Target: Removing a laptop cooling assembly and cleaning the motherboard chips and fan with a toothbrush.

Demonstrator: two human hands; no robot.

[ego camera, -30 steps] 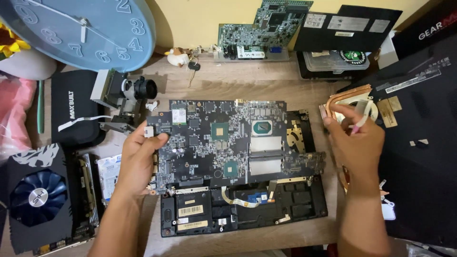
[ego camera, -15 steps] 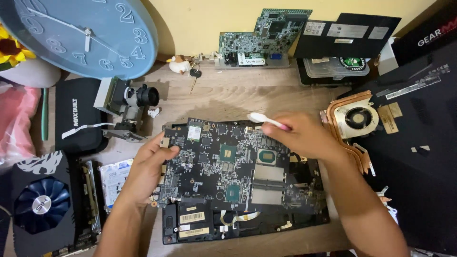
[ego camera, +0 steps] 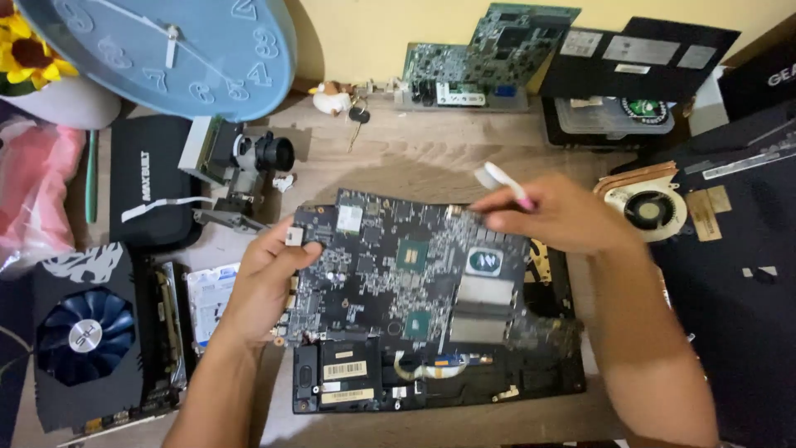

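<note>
Left hand [ego camera: 269, 278] grips the circuit board [ego camera: 414, 270] by its left edge, tilted above the open laptop shell [ego camera: 431, 377]. Right hand [ego camera: 564, 216] pinches a small brush [ego camera: 502, 181] over the board's top edge.

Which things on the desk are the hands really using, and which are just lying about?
In use:
- left hand gripping the motherboard at its left edge
- right hand holding a small white and pink brush over it
- open laptop base underneath

Lying about:
- blue clock
- graphics card
- cooling fan
- green circuit boards
- black pouch
</note>
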